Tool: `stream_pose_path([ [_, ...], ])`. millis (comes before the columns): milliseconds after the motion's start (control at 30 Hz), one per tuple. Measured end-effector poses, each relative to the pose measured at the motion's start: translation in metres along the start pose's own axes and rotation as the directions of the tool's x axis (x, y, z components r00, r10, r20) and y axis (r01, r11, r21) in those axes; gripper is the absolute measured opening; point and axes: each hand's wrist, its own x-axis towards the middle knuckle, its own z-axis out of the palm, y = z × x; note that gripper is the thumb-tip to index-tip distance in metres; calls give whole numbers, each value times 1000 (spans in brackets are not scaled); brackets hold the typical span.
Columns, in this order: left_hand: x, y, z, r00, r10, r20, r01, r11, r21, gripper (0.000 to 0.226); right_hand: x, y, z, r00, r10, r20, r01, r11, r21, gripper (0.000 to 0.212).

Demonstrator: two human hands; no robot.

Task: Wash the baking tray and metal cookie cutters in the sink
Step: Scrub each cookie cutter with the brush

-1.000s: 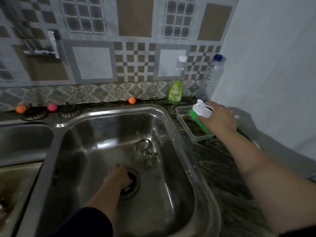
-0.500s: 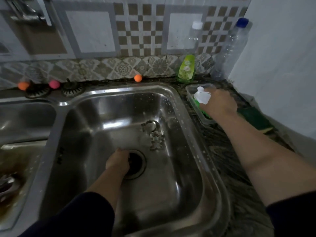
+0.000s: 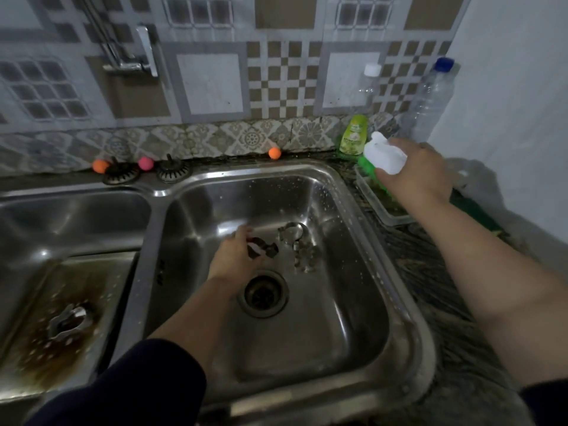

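Stainless steel sink basin [image 3: 353, 333] fills the foreground w/ a round drain [image 3: 262, 293] in the middle. Left hand [image 3: 233, 256] reaches in just above the drain, fingers pinching a small dark metal cookie cutter [image 3: 261, 249]. A couple more shiny metal cookie cutters [image 3: 299, 245] lie on the basin floor right beside it. Further back on the counter, right hand [image 3: 418, 170] grips a green dish soap bottle w/ white cap [image 3: 384, 156] over a clear plastic tray [image 3: 384, 207]. Behind that, a small yellow-green bottle [image 3: 355, 135] & two clear plastic bottles [image 3: 430, 99] stand against the tiled wall [image 3: 212, 84].
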Motion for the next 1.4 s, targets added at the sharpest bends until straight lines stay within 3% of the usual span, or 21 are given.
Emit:
stream_pose_path([
  [67,-1,10,-11,994,84,-69,-88,994,-67,58,-16,-18,-3,999,-37,-15,38,993,111,59],
  [200,-3,26,-34,961,190,-203,-216,969,-117,46,-66,-48,13,990,-112,87,82,952,295,63],
  [267,-5,31,-42,957,144,-250,-194,963,-186,45,-90,-55,26,986,-133,97,88,925,370,61],
  [367,-5,38,-43,970,-51,-237,-45,922,-386,35,-119,-66,43,985,-174,2,150,856,495,56],
  [500,-6,48,-38,992,-123,-38,58,686,-726,25,-130,-80,58,957,-287,-31,270,854,445,56],
  [567,-12,51,-40,987,-157,39,119,538,-834,23,-117,-84,59,967,-254,-37,247,880,405,57],
  [667,-16,50,-41,980,-179,92,158,397,-904,21,-111,-91,58,969,-241,-48,240,886,398,57],
  [767,-12,43,-44,967,-207,148,207,300,-931,25,-129,-89,63,894,-447,-30,433,844,315,56],
  [800,-12,40,-44,966,-200,165,221,302,-927,27,-130,-86,65,883,-468,-31,457,842,287,55],
  [900,-15,42,-41,969,-187,161,216,329,-919,23,-113,-83,63,936,-348,-57,347,877,331,57],
  [1000,-15,44,-43,976,-197,89,169,440,-882,22,-112,-90,57,907,-420,-20,402,852,335,58],
  [1067,-12,39,-46,982,-188,18,124,572,-810,28,-116,-84,59,897,-442,18,412,850,328,58],
  [1167,-16,37,-53,983,-131,-127,27,796,-605,34,-112,-72,60,958,-280,67,232,889,394,59],
  [1300,-20,41,-54,975,-41,-220,-92,824,-559,52,-108,-78,50,979,-200,21,171,881,442,59],
  [1400,-22,43,-57,956,40,-290,-168,886,-433,49,-108,-81,42,947,-314,62,267,882,389,59],
])
